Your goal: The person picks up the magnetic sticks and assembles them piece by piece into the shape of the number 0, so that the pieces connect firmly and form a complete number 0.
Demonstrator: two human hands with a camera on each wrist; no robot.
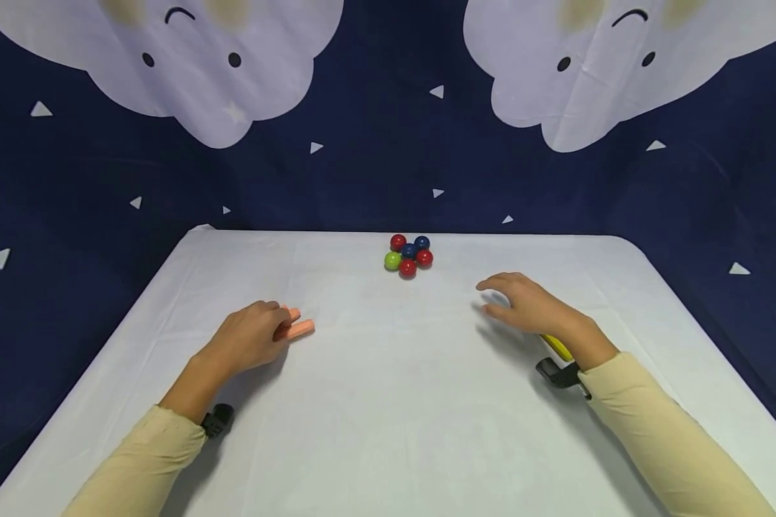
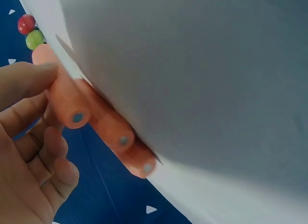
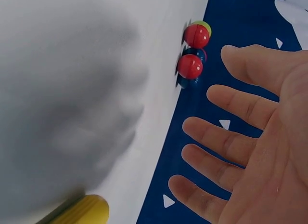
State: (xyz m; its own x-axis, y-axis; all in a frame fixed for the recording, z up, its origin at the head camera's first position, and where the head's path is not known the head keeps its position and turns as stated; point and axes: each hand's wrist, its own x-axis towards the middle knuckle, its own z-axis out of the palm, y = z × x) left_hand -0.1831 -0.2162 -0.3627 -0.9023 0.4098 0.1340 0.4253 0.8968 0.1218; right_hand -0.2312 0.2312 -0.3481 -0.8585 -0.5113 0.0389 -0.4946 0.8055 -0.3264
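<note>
My left hand (image 1: pixel 248 337) pinches an orange stick (image 2: pixel 67 96) between thumb and fingers. The stick is a short cylinder with a grey dot in its end. Close beside it on the white table lie two more orange sticks, a middle stick (image 2: pixel 115 130) and an outer stick (image 2: pixel 139 161), side by side. In the head view the fingers hide part of this group. Over the right side of the table hovers my right hand (image 1: pixel 527 301), its fingers spread and nothing in them. Below that wrist lies a yellow stick (image 3: pixel 89 212), partly covered by the forearm in the head view.
Several glossy balls stand in a cluster near the table's back edge, among them a green ball (image 1: pixel 393 261), a red ball (image 1: pixel 407 268) and a blue ball (image 1: pixel 422 243). A dark blue cloth with white clouds (image 1: pixel 233 72) surrounds the white table (image 1: pixel 388 402).
</note>
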